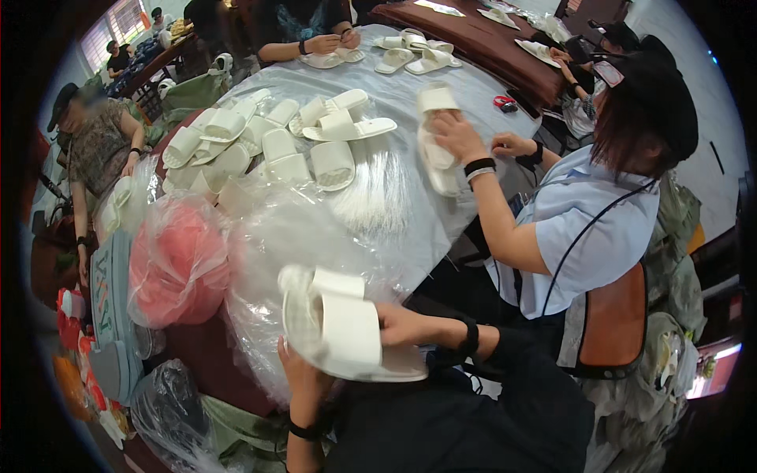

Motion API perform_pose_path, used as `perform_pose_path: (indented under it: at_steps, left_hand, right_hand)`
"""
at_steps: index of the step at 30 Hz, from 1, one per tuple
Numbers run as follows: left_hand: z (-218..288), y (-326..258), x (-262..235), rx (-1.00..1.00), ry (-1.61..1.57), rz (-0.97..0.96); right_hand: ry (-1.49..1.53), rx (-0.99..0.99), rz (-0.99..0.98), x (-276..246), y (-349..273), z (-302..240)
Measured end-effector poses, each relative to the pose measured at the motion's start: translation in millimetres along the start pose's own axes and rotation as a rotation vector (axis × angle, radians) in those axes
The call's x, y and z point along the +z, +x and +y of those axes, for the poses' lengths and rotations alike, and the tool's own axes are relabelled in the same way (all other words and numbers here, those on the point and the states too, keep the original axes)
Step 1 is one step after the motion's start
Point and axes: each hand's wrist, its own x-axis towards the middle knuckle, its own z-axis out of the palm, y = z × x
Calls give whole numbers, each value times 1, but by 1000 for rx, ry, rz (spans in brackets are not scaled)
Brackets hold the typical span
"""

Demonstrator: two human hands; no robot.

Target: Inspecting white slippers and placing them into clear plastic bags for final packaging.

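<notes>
I hold a pair of white slippers [347, 327], stacked together, close in front of me. My left hand [303, 378] grips them from below at the near edge. My right hand [410, 325] presses on them from the right side, a black band on its wrist. A heap of white slippers [260, 138] lies on the round table under a clear plastic sheet [378, 197].
A person in a light blue shirt [591, 229] sits at my right, handling a white slipper [438, 142]. More people sit at the far side and the left. A pink bundle in a plastic bag [177, 260] and other bags lie at my left.
</notes>
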Motion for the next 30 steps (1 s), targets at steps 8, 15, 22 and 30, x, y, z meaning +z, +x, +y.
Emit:
perform_pose_path:
  at_steps: [8,15,22,30]
  left_hand:
    - [10,10,0,40,337,157]
    - [8,21,-14,-274,-438,438]
    - [26,26,-41,-384,-660,767]
    - [42,12,-48,-249,-585,853]
  right_hand:
    - [-38,-167,409,-42,41,-8]
    - [140,155,-371,-31,-26,-22]
    - [245,226,-500,-10,-22,-40]
    - [-498,-133,-270,-15,-7,-47]
